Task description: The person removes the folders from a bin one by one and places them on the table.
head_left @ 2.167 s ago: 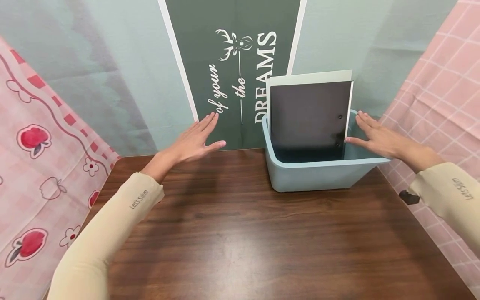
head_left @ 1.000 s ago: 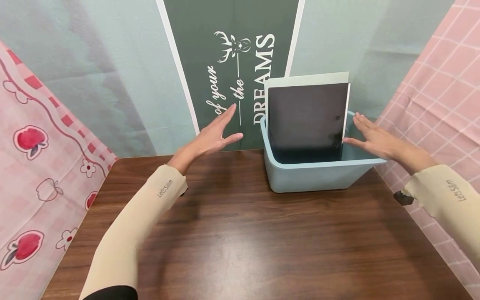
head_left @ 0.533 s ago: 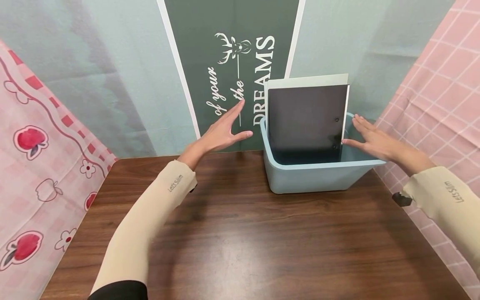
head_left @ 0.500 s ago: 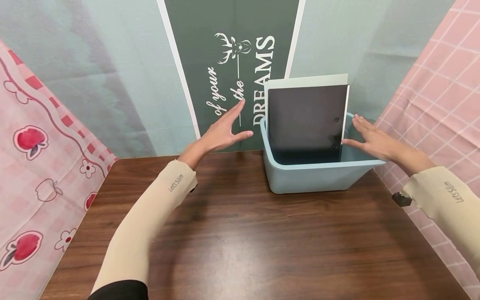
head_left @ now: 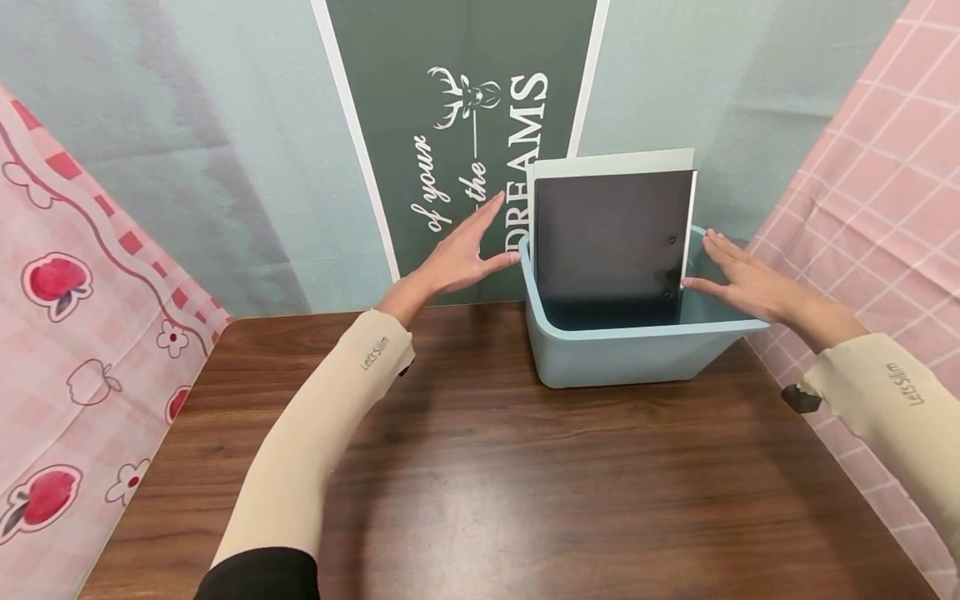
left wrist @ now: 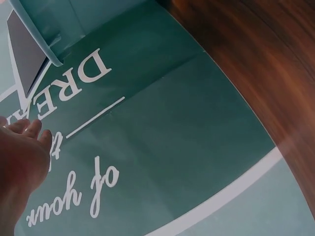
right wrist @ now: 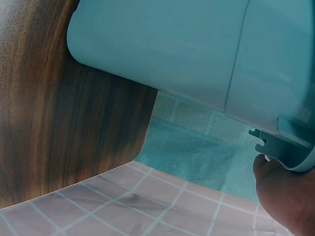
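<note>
A pale blue bin [head_left: 615, 358] stands at the table's back right. Upright in it is a dark flat panel [head_left: 611, 242] with a pale edge, and a whitish sheet [head_left: 615, 162] shows behind its top. My left hand [head_left: 461, 257] is left of the bin, fingers straight and thumb spread, its thumb tip close to the rim; contact cannot be told. My right hand [head_left: 753, 283] lies over the bin's right rim with fingers extended, thumb near the panel's right edge. In the right wrist view, my right hand [right wrist: 283, 196] is beside the bin's rim [right wrist: 300, 164].
A brown wooden table [head_left: 480, 467] spans the front. Behind it hangs a green and grey-blue cloth [head_left: 405, 100] with white lettering. Pink patterned cloth [head_left: 97, 333] borders the left side, and pink checked cloth [head_left: 885, 200] the right.
My left hand has moved right, from well left of the bin to close beside its left rim. My right hand, the bin and the panel have stayed nearly in place.
</note>
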`<control>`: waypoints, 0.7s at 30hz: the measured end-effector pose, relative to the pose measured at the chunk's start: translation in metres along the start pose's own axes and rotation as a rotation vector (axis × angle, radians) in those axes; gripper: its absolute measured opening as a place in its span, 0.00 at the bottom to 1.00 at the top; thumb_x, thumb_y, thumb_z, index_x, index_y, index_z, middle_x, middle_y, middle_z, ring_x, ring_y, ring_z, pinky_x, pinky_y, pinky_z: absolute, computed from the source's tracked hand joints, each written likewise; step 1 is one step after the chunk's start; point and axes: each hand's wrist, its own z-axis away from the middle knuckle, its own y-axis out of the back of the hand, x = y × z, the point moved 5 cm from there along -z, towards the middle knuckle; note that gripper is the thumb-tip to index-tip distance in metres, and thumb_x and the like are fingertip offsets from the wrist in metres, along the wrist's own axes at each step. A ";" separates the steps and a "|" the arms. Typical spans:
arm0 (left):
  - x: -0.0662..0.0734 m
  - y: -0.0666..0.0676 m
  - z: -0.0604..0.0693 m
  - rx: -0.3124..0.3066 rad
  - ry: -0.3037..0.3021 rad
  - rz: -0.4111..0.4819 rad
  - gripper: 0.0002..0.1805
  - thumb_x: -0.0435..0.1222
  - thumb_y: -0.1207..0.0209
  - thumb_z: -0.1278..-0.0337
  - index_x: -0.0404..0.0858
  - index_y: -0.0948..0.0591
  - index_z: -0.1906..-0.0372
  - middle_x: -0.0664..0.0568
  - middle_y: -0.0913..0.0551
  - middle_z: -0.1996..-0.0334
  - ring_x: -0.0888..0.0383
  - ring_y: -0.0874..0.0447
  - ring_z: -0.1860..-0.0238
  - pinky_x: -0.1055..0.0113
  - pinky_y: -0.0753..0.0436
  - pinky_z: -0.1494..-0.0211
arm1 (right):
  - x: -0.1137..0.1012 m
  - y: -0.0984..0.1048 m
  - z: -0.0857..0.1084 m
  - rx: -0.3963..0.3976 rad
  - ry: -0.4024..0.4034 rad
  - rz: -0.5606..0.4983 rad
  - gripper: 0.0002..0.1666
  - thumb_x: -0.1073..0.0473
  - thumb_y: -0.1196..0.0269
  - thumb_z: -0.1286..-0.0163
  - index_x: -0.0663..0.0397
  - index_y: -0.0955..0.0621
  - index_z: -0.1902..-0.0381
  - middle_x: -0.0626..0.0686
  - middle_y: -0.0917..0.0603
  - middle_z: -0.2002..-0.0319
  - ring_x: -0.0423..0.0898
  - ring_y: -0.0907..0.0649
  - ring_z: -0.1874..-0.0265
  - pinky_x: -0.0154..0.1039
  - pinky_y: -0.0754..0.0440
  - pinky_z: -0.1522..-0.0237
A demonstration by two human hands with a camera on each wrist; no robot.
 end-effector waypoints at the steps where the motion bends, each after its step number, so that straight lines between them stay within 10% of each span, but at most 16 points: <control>1: 0.001 -0.001 -0.002 0.000 -0.002 -0.002 0.56 0.62 0.38 0.32 0.53 0.56 0.12 0.61 0.55 0.13 0.60 0.56 0.14 0.48 0.44 0.16 | 0.000 0.000 0.000 0.001 0.000 0.000 0.57 0.34 0.51 0.17 0.63 0.64 0.15 0.63 0.71 0.16 0.63 0.66 0.16 0.72 0.61 0.21; 21: 0.013 -0.021 -0.036 -0.005 0.019 0.082 0.55 0.58 0.36 0.31 0.55 0.56 0.12 0.61 0.55 0.13 0.61 0.58 0.14 0.52 0.46 0.15 | 0.000 0.000 0.000 0.019 -0.008 -0.017 0.56 0.34 0.51 0.17 0.62 0.64 0.15 0.64 0.70 0.15 0.65 0.64 0.16 0.73 0.61 0.22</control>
